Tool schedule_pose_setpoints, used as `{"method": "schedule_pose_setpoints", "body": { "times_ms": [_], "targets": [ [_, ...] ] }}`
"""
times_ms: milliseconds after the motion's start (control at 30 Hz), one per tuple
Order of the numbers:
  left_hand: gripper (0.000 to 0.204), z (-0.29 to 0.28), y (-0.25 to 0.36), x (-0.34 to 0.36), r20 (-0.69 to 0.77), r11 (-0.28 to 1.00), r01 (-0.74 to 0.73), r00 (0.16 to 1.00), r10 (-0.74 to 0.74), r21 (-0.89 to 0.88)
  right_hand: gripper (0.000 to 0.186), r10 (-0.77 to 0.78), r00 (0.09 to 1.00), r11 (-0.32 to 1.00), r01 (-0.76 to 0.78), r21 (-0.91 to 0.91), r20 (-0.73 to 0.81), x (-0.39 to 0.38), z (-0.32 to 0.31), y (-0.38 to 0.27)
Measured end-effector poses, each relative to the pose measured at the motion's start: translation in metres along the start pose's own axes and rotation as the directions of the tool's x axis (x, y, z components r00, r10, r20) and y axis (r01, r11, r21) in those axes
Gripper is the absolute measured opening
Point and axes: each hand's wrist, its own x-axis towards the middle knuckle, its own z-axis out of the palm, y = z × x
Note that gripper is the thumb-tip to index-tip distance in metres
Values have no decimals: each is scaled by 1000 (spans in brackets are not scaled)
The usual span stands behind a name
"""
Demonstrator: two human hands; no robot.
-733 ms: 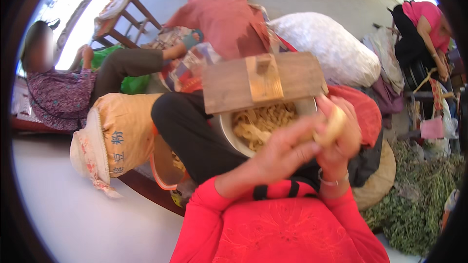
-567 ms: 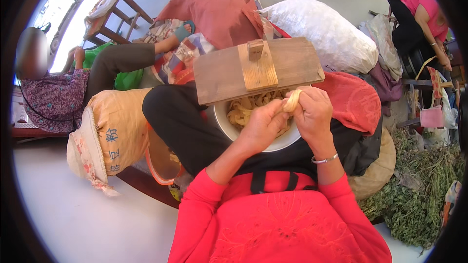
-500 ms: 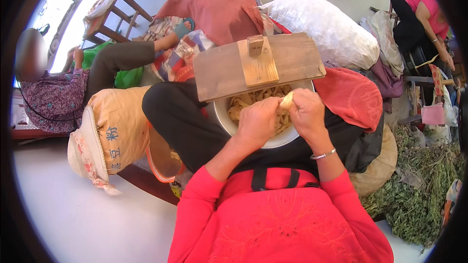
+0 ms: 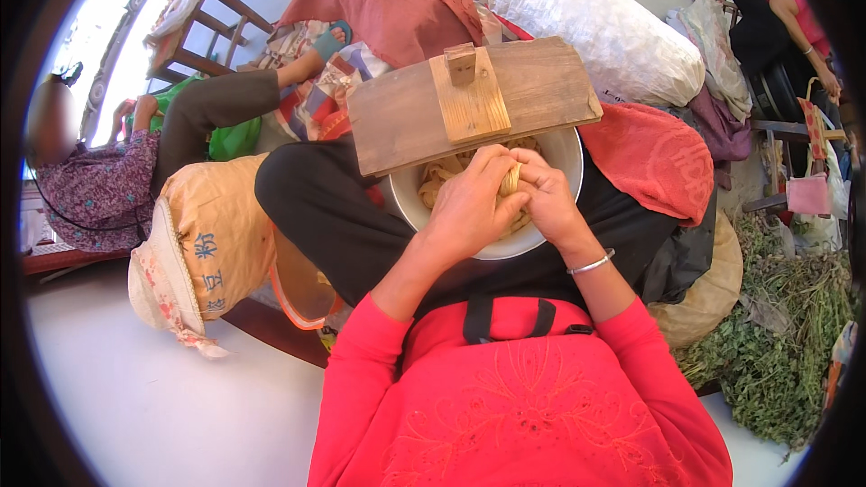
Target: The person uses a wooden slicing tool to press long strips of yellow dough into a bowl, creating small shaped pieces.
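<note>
Over a white basin (image 4: 397, 207) in my lap, both hands meet around a small bundle of pale yellow strips (image 4: 511, 180), wound tight. My left hand (image 4: 467, 206) is closed on the bundle's left side, fingers curled over the top and thumb below. My right hand (image 4: 548, 198) pinches it from the right; the hands partly hide the bundle. More pale, curled strips (image 4: 437, 177) lie in the basin below. Across the basin's far edge rests a wooden board (image 4: 392, 122) with a lighter crosspiece and a small block on top.
A red cloth (image 4: 654, 162) covers my right knee. Left of me stand a tan sack (image 4: 230, 216) and a straw hat (image 4: 164, 272). Ahead lies a stuffed white sack (image 4: 591, 32); cut green plants (image 4: 780, 356) lie right. Another person (image 4: 95, 185) sits left, one (image 4: 794, 13) far right.
My left hand has moved up and its fingers now curl over the bundle. My right-hand fingers have shifted around it, and the strip is gathered into a tighter coil.
</note>
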Motion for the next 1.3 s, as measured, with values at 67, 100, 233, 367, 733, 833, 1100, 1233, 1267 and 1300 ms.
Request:
{"method": "schedule_pose_setpoints", "body": {
  "times_ms": [67,100,233,367,733,833,1100,1233,1267,1300],
  "targets": [
    [29,7,2,5,-12,995,96,995,-95,37,10,-181,983,934,163,-319,-26,0,-1,-3],
    [26,10,2,7,-22,988,146,989,-145,55,12,-230,973,892,195,-408,-37,-2,1,-11],
    [25,29,-16,8,-102,965,208,969,-225,-161,10,-347,930,869,270,-414,-123,-1,7,-20],
    [24,39,-36,11,131,533,403,870,-475,-744,7,-286,931,935,219,-280,-227,0,10,-23],
    [11,5,-36,-31,-290,997,-27,956,47,74,50,-9,984,989,36,143,-180,18,-31,-34],
    [12,-4,-24,-19,-235,992,-72,967,95,103,36,-31,998,994,36,-99,60,35,-33,-54],
    [8,-10,-34,10,-61,919,111,988,-145,-378,14,368,850,924,-381,-44,378,59,-45,-65],
    [8,-25,-46,26,40,795,229,967,-250,-562,10,259,934,965,-263,-16,247,69,-37,-62],
    [8,-30,-50,28,18,817,221,968,-250,-533,9,228,948,973,-230,-14,222,74,-34,-60],
    [8,-34,-57,31,-3,837,214,968,-250,-503,9,222,959,975,-212,-74,177,77,-31,-61]
  ]
}}
